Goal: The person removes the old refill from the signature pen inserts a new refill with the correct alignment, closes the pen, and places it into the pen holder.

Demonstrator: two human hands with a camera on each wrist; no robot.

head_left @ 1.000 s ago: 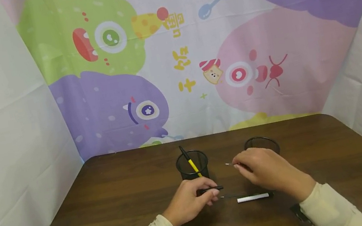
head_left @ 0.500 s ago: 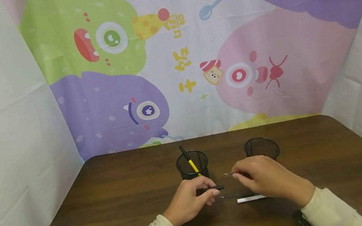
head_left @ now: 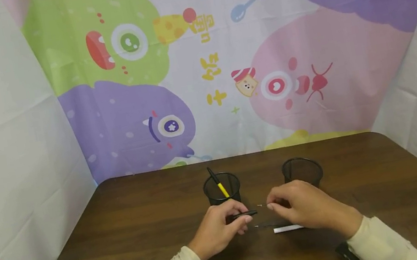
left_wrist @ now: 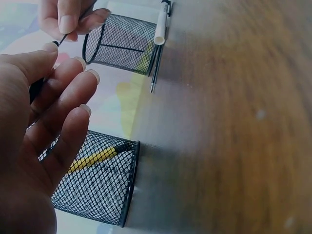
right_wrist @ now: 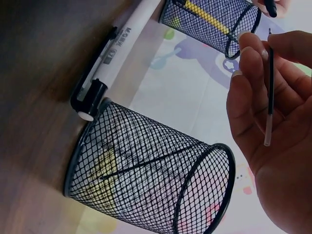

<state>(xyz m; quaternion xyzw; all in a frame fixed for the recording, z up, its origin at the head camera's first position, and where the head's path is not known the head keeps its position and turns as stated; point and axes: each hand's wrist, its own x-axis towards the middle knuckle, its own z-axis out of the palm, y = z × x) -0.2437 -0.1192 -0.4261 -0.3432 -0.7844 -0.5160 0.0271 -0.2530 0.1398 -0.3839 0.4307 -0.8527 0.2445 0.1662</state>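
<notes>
My left hand pinches a black pen barrel between thumb and fingers, its end sticking out toward the right. Most of the barrel is hidden by that hand in the left wrist view. My right hand pinches a thin pen refill, its dark ink and clear tail showing in the right wrist view. The refill's metal tip points at the barrel's end, close to it; a small gap shows in the head view. Below the hands lie a white pen with a black clip and a second refill alongside it.
Behind my left hand stands a black mesh pen cup holding a yellow-and-black pen. A second mesh cup stands behind my right hand. The brown table meets a printed cloth at its back edge.
My right hand has come down and nearer in front of the right cup, bringing the refill closer to the barrel's end. My left hand has barely moved.
</notes>
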